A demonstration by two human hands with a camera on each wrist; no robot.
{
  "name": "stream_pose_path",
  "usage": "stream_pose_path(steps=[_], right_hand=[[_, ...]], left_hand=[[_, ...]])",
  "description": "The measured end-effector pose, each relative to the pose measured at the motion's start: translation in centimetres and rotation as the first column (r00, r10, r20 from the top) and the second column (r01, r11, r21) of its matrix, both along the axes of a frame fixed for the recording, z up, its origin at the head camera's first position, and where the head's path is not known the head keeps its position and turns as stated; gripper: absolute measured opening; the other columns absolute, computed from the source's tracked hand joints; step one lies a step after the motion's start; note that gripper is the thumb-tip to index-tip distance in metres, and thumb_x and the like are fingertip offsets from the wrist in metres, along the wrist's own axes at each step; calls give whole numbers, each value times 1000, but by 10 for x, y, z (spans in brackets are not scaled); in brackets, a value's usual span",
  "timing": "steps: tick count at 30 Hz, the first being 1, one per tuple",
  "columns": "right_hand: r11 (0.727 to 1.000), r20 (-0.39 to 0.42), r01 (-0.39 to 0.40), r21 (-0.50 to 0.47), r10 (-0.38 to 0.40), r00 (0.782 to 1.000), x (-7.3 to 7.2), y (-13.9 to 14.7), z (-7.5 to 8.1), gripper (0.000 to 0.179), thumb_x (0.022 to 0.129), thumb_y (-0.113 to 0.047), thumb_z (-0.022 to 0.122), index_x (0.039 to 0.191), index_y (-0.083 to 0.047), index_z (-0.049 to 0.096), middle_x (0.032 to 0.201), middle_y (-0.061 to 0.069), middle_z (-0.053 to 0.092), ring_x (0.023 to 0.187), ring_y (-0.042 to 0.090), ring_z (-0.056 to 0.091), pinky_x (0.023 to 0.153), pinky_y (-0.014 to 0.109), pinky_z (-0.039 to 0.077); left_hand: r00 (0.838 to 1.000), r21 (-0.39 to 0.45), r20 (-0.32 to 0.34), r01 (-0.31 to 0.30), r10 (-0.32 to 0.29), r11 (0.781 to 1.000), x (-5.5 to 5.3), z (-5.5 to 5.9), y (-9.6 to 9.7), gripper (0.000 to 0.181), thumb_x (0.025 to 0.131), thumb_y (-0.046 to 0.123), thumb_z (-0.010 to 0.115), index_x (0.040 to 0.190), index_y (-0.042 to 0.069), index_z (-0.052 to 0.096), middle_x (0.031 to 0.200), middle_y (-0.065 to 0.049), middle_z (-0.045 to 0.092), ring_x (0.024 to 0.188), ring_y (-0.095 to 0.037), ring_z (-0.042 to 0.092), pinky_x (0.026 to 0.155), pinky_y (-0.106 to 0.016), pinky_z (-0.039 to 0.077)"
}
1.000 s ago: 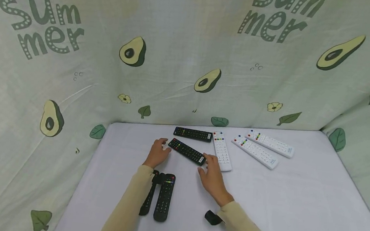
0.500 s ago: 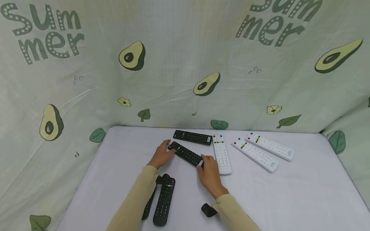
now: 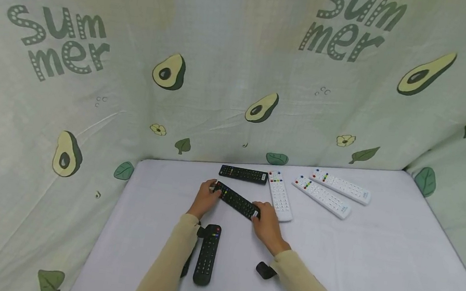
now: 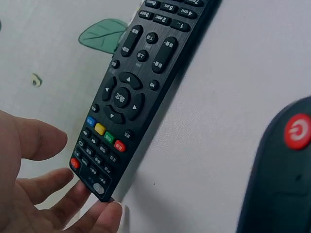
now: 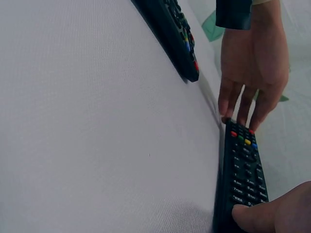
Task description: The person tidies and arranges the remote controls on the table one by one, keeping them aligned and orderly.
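In the head view, a black remote control (image 3: 237, 200) lies slantwise between both hands. My right hand (image 3: 267, 228) grips its right end, the thumb (image 5: 252, 216) on top of the lower keys in the right wrist view. My left hand (image 3: 203, 200) is at the other end, the one with the red button. Its relaxed fingers (image 4: 73, 199) touch that end in the left wrist view, while the thumb appears apart from the remote's edge. The fingers under the remote are partly hidden.
Behind lies another black remote (image 3: 243, 174), beside a white remote (image 3: 280, 196). Two more white remotes (image 3: 322, 197) lie to the right. Nearer me is a black remote (image 3: 206, 255), with one more (image 3: 187, 263) mostly hidden by the left sleeve. A patterned cloth (image 3: 225, 67) hangs behind the table.
Both hands have closed in on the slanted black remote's ends. My right thumb has come onto its right end, and that remote has shifted slightly. The other remotes have stayed put.
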State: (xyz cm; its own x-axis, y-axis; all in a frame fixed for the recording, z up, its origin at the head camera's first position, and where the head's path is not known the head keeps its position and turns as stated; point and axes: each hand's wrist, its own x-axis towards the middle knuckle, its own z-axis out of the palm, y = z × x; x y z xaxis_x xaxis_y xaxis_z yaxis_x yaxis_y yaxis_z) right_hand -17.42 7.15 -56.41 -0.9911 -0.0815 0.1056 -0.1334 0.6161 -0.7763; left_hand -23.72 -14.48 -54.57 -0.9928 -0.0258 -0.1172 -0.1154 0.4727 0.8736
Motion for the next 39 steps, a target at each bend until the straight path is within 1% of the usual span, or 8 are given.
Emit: stream_pose_path(steps=[3,8,14,22,26,29,34,39], right_hand=[[999,20,-4,-37,5,1000,11,5,1,42,90,7,71,132,8,66,111,22,66,102,33,63,94,53,54],[995,80,4,-96,3,997,37,15,5,42,91,6,72,133,6,66,115,21,67,94,25,62,83,40,54],[987,124,9,-161,11,992,72,26,11,41,92,7,70,133,7,64,117,21,67,95,24,68,74,30,58],[988,213,0,-157,34,977,111,33,14,45,92,3,72,136,3,64,117,14,71,104,24,69,86,41,59],[984,261,-10,-177,57,964,123,35,13,50,90,0,74,138,2,62,113,11,72,99,19,67,83,42,58],[977,288,-54,-207,113,951,130,36,11,55,88,0,76,141,5,59,116,13,70,99,19,65,81,38,58],[951,317,-145,-274,232,920,138,36,8,66,85,-1,79,144,12,52,116,12,65,97,20,61,75,27,57],[933,330,-190,-306,291,898,143,32,10,76,82,-2,82,148,12,46,114,10,63,95,19,59,73,24,56]], left_hand=[[1000,12,-11,-6,6,1000,8,0,-1,47,104,10,57,149,-6,52,143,-26,53,122,-36,55,104,-52,48],[998,0,-67,9,-9,1000,23,5,0,37,104,9,60,139,-1,63,137,-21,62,115,-32,58,97,-46,51],[994,6,-82,78,-78,997,39,17,5,27,105,8,59,130,1,68,128,-17,66,108,-26,61,86,-37,55],[977,-7,-27,213,-213,977,55,27,14,24,107,8,58,126,2,70,120,-14,67,96,-19,64,75,-31,54],[970,28,4,244,-244,969,62,30,21,23,107,7,58,125,3,71,117,-12,67,94,-18,63,77,-36,55],[964,19,6,264,-264,964,67,30,26,22,106,5,58,123,3,73,117,-11,68,96,-18,62,77,-35,54],[955,-73,1,296,-297,952,74,28,31,23,104,4,60,119,7,76,121,-10,71,104,-22,63,83,-36,54],[942,-127,-14,332,-337,935,77,23,31,25,102,1,59,117,7,78,120,-11,72,105,-24,65,87,-40,56]])
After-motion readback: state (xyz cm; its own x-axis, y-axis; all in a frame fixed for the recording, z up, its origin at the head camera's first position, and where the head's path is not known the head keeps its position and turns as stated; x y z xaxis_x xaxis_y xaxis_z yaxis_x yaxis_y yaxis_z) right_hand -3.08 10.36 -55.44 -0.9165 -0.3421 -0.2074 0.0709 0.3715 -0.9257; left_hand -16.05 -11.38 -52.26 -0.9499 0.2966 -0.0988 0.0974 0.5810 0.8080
